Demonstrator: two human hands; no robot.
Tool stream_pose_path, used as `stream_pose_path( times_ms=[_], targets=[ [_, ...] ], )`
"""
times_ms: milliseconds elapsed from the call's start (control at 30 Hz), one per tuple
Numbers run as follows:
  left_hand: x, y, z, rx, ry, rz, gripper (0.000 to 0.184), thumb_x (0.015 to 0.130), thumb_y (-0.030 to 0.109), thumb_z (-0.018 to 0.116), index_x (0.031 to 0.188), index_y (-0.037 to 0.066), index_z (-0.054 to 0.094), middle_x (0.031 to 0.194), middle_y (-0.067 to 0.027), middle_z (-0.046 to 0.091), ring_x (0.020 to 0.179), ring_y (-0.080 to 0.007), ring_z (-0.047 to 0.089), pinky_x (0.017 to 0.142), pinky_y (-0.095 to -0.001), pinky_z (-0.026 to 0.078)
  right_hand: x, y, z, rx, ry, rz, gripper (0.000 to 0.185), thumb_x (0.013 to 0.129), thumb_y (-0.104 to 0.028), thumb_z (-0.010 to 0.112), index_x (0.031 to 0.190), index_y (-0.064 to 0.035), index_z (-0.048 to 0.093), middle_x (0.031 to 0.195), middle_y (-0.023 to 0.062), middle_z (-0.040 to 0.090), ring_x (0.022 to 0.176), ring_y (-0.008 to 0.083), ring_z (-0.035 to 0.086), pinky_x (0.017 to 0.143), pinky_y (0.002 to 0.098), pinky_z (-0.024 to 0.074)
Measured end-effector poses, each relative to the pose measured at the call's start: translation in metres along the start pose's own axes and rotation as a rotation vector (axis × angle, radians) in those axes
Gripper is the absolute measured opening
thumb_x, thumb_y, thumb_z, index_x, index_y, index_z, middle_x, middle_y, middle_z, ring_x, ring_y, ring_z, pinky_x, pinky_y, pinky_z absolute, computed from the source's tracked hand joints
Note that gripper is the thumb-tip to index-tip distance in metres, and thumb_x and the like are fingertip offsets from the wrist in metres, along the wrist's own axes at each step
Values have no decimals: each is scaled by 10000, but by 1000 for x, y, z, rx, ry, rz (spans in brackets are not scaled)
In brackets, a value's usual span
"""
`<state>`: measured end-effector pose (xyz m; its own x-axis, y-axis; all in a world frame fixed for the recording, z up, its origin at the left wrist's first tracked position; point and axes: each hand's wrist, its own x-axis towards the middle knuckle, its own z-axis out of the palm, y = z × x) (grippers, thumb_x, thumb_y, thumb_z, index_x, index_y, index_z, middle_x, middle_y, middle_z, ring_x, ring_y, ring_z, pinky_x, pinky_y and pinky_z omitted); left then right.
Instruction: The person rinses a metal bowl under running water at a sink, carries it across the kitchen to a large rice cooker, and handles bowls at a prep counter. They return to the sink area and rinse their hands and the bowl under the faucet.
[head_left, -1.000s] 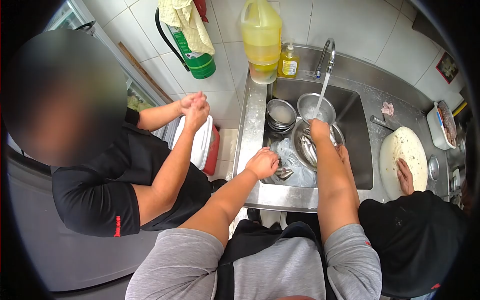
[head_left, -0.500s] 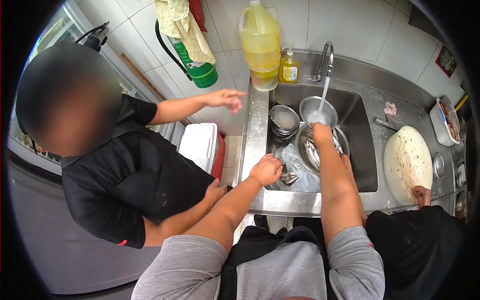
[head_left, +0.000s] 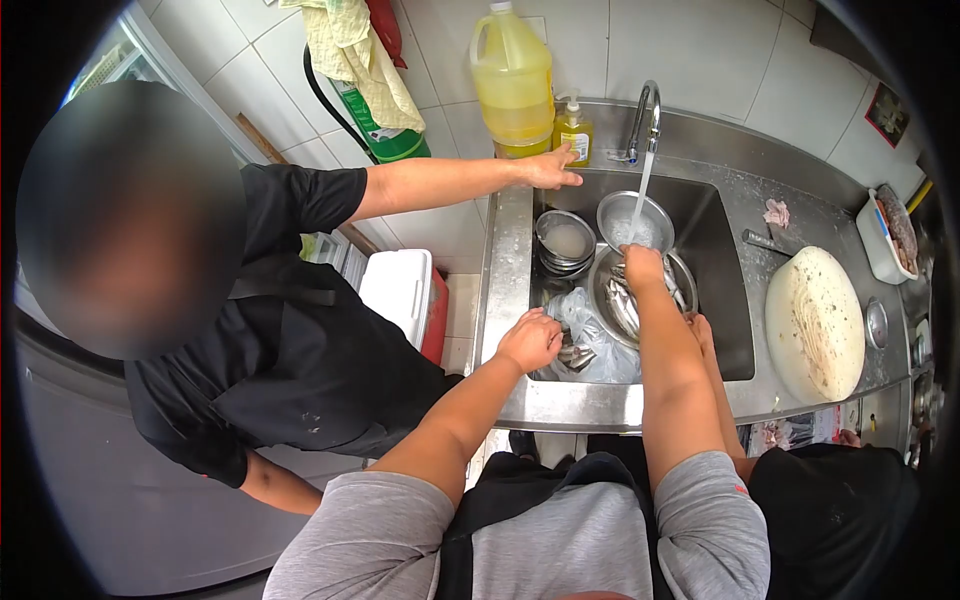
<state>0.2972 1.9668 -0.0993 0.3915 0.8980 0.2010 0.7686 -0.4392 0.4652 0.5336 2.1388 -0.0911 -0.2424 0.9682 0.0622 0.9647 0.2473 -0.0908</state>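
Observation:
My right hand (head_left: 643, 264) grips the near rim of a small metal bowl (head_left: 655, 212), which stands under the running tap (head_left: 650, 112) and has water in it. Below that bowl is a larger metal bowl (head_left: 606, 308) containing several small silvery fish (head_left: 622, 302), partly covered by my forearm. My left hand (head_left: 532, 339) is closed at the left edge of the sink, beside a clear plastic bag (head_left: 605, 360) with more fish (head_left: 577, 355) near it. Its fingertips are hidden, so what it holds cannot be made out.
Stacked metal bowls (head_left: 566, 238) stand in the sink (head_left: 728, 300). A co-worker's hand (head_left: 553, 168) reaches near the soap bottle (head_left: 573, 133) and yellow jug (head_left: 512, 80). Another person's forearm (head_left: 708, 350) is beside mine. Right are a round board (head_left: 815, 325) and a knife (head_left: 768, 242).
The left co-worker's arm has stretched right toward the soap bottle. The right person's hand has left the round board and dropped below the counter. My hands stay nearly still.

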Motion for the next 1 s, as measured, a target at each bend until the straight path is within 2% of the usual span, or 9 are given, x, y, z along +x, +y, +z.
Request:
stream_pose_path(
  times_ms=[33, 133, 233, 333, 567, 700, 867, 1000],
  targets=[
    [0, 0, 1, -1, 6, 2, 153, 823, 158, 565, 821, 31, 650, 841, -132, 650, 922, -295, 615, 1070, -398, 370, 1, 1, 0, 8, 2, 2, 240, 863, -140, 589, 1079, -158, 690, 959, 131, 686, 932, 280, 662, 843, 423, 457],
    [0, -2, 3, 9, 42, 18, 153, 825, 173, 555, 795, 47, 637, 843, -127, 651, 923, -280, 610, 1050, -398, 376, 1, 1, -1, -21, -1, -24, 304, 853, -81, 510, 1074, -191, 688, 985, 107, 691, 933, 266, 677, 854, 430, 475],
    [0, -2, 3, 9, 32, 18, 146, 822, 167, 557, 803, 50, 641, 846, -125, 649, 928, -281, 608, 1051, -400, 374, 2, 1, -4, -21, -26, -15, 310, 855, -83, 509, 1083, -193, 688, 980, 107, 691, 933, 269, 676, 853, 429, 476],
    [0, 0, 0, -18, 11, 8, 151, 827, 163, 567, 798, 33, 639, 839, -136, 644, 936, -300, 608, 1070, -409, 367, 7, 4, -1, -11, 22, -36, 239, 857, -146, 606, 1081, -153, 687, 957, 124, 692, 939, 284, 662, 857, 435, 459],
    [0, -2, 3, -26, 35, 19, 152, 824, 161, 565, 794, 30, 637, 835, -133, 643, 924, -300, 606, 1065, -409, 369, 7, 4, -15, -17, -20, -28, 263, 853, -157, 612, 1109, -164, 674, 973, 125, 688, 947, 286, 659, 879, 441, 449],
    [-1, 0, 2, -33, 16, 10, 164, 829, 164, 557, 805, 26, 643, 844, -134, 648, 932, -299, 607, 1071, -412, 364, 2, 6, -12, -10, 8, -32, 250, 843, -162, 628, 1087, -159, 682, 967, 122, 691, 939, 282, 661, 849, 436, 461],
    [1, 0, 0, -16, -1, 10, 173, 834, 169, 553, 806, 25, 644, 845, -138, 648, 935, -302, 606, 1076, -414, 360, -4, 8, 2, -41, -2, -20, 276, 868, -127, 527, 1086, -172, 690, 971, 125, 692, 932, 291, 665, 863, 429, 463],
    [0, -1, 0, -30, 0, 2, 174, 834, 173, 555, 808, 27, 646, 846, -140, 648, 939, -302, 605, 1079, -412, 357, -11, 8, 19, -41, -35, -8, 282, 868, -146, 533, 1101, -176, 688, 996, 136, 689, 938, 296, 666, 877, 437, 459]
  ],
)
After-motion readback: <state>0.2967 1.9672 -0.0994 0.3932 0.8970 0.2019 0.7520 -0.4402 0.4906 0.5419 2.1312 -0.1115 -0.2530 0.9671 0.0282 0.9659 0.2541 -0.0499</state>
